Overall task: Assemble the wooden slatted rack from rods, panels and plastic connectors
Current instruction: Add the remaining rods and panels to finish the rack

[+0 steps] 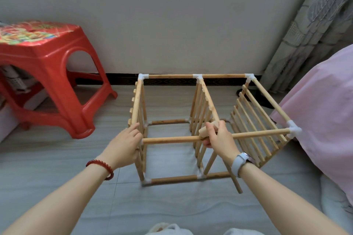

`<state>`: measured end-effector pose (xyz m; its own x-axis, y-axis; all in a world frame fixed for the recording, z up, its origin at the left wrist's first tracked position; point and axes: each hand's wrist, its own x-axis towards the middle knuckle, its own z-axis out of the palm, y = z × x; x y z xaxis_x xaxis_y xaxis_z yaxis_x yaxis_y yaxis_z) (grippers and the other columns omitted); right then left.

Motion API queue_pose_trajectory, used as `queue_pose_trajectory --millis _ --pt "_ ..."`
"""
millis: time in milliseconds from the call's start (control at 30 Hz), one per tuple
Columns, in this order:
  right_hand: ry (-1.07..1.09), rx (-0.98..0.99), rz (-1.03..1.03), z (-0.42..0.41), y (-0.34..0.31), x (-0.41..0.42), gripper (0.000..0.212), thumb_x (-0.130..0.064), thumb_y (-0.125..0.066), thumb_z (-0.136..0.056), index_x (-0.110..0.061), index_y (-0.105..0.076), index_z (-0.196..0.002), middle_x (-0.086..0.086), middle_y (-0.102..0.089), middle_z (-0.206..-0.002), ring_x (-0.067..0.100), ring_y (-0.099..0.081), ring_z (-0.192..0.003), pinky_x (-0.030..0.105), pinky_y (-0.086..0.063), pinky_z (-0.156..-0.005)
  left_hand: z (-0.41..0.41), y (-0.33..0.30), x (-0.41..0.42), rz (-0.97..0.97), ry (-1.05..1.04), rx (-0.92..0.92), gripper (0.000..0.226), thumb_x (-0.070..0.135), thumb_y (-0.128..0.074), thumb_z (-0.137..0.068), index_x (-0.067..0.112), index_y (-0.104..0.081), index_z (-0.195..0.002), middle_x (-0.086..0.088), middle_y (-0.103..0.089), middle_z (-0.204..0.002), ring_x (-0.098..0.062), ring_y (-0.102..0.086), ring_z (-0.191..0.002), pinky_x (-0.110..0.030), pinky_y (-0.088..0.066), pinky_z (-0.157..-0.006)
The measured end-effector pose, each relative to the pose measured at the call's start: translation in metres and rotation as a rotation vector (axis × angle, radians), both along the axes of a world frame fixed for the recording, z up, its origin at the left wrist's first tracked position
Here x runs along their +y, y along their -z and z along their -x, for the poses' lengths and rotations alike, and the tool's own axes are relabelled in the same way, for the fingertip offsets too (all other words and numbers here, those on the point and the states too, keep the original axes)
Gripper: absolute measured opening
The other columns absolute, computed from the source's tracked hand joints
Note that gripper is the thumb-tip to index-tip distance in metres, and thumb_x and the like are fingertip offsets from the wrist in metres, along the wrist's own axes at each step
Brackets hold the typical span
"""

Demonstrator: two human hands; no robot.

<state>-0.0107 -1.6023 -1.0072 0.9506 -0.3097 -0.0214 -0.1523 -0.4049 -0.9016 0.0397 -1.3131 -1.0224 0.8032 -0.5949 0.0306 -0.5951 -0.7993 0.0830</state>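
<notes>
Head-camera view: a red stool point(47, 70) is seen at far left on the tiled floor point(57, 187). Left hand point(122, 145) is laid on the near left corner of the wooden rack point(200, 126), fingers fairly straight. At the middle, the near top rod point(172, 139) is gripped by the right hand point(219, 139), fingers curled round it. Pink bedding point(324, 110) is seen at right.

Rack point(198, 128) on the floor point(172, 206), centre, before the wall point(172, 25). Stool point(47, 74) to its left, bedding point(324, 120) to its right, curtain point(313, 34) behind that. Left hand point(124, 145) at the near left corner; right hand point(219, 139) on the near top rod point(257, 134), at the middle panel point(202, 118).
</notes>
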Motion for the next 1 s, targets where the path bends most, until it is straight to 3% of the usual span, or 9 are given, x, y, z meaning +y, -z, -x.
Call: queue_pose_trajectory --millis 167,300,433,500,567,700,800,900,1000 --pt "0.023 -0.095 0.048 -0.005 0.003 -0.015 0.014 -0.031 -0.047 -0.096 -0.022 -0.042 -0.087 -0.001 -0.066 -0.074 0.012 -0.067 -0.061 0.025 -0.056 -0.057 0.021 -0.006 -0.011 -0.128 0.046 -0.020 0.040 0.022 -0.046 -0.084 0.013 -0.049 -0.123 -0.001 -0.048 -0.130 -0.018 -0.017 -0.143 -0.032 -0.001 -0.117" --pt "0.091 -0.085 0.072 -0.019 0.002 -0.043 0.021 -0.033 -0.046 -0.096 -0.013 -0.044 -0.100 -0.003 -0.064 -0.079 0.016 -0.066 -0.073 0.024 -0.052 -0.060 0.028 -0.019 -0.043 -0.232 0.214 0.011 0.052 0.020 -0.052 -0.080 0.019 -0.043 -0.131 0.004 -0.054 -0.124 -0.016 -0.033 -0.133 -0.047 0.008 -0.113" --pt "0.132 -0.011 0.045 -0.027 -0.002 -0.076 0.030 -0.038 -0.047 -0.095 -0.011 -0.044 -0.109 0.009 -0.066 -0.091 0.019 -0.067 -0.074 0.035 -0.056 -0.065 0.029 -0.025 -0.081 -0.127 0.366 0.130 0.035 0.017 -0.053 -0.091 0.024 -0.047 -0.125 0.006 -0.061 -0.104 -0.016 -0.054 -0.104 -0.038 -0.024 -0.107" --pt "0.092 -0.024 0.086 -0.020 -0.007 -0.081 0.027 -0.038 -0.048 -0.095 -0.011 -0.048 -0.100 0.008 -0.065 -0.076 0.010 -0.063 -0.056 0.028 -0.053 -0.051 0.032 -0.025 -0.098 -0.064 0.398 0.084 0.026 0.038 -0.051 -0.093 0.023 -0.054 -0.114 0.005 -0.064 -0.091 -0.018 -0.059 -0.084 -0.027 -0.039 -0.075" --pt "0.026 -0.064 0.159 -0.005 -0.015 -0.085 0.024 -0.040 -0.049 -0.093 -0.016 -0.048 -0.089 0.003 -0.060 -0.066 0.002 -0.054 -0.045 0.020 -0.043 -0.042 0.036 -0.020 -0.127 -0.018 0.371 0.066 0.040 0.055 -0.047 -0.088 0.019 -0.060 -0.101 0.003 -0.064 -0.085 -0.018 -0.060 -0.078 -0.026 -0.035 -0.060" --pt "-0.055 -0.105 0.448 0.031 -0.043 -0.099 0.023 -0.040 -0.049 -0.093 -0.018 -0.045 -0.093 -0.006 -0.058 -0.078 0.009 -0.057 -0.067 0.027 -0.046 -0.059 0.042 -0.007 -0.199 0.088 0.277 0.068 0.045 0.058 -0.045 -0.087 0.016 -0.061 -0.097 0.001 -0.064 -0.093 -0.018 -0.060 -0.087 -0.027 -0.033 -0.070" --pt "0.040 -0.273 0.634 0.043 -0.083 -0.106 0.022 -0.044 -0.046 -0.093 -0.027 -0.034 -0.098 -0.012 -0.058 -0.075 -0.001 -0.058 -0.064 0.018 -0.040 -0.052 0.038 0.000 -0.224 0.105 0.269 -0.009 0.046 0.057 -0.034 -0.092 0.020 -0.060 -0.101 0.004 -0.063 -0.099 -0.016 -0.057 -0.093 -0.029 -0.030 -0.078" --pt "0.263 -0.578 0.530 0.051 -0.100 -0.107 0.027 -0.057 -0.036 -0.089 -0.032 -0.030 -0.096 -0.013 -0.054 -0.073 -0.001 -0.055 -0.060 0.017 -0.034 -0.048 0.037 0.012 -0.216 0.143 0.256 -0.156 0.043 0.054 -0.026 -0.095 0.025 -0.058 -0.101 0.008 -0.061 -0.094 -0.015 -0.055 -0.089 -0.029 -0.024 -0.072" --pt "0.202 -0.284 0.654 0.068 -0.050 -0.084 0.041 -0.050 -0.036 -0.093 -0.012 -0.039 -0.107 0.001 -0.053 -0.078 0.027 -0.058 -0.069 0.033 -0.041 -0.059 0.040 0.017 -0.211 0.206 0.276 -0.221 0.035 0.046 -0.033 -0.095 0.026 -0.061 -0.094 0.008 -0.060 -0.081 -0.016 -0.056 -0.074 -0.028 -0.023 -0.065"
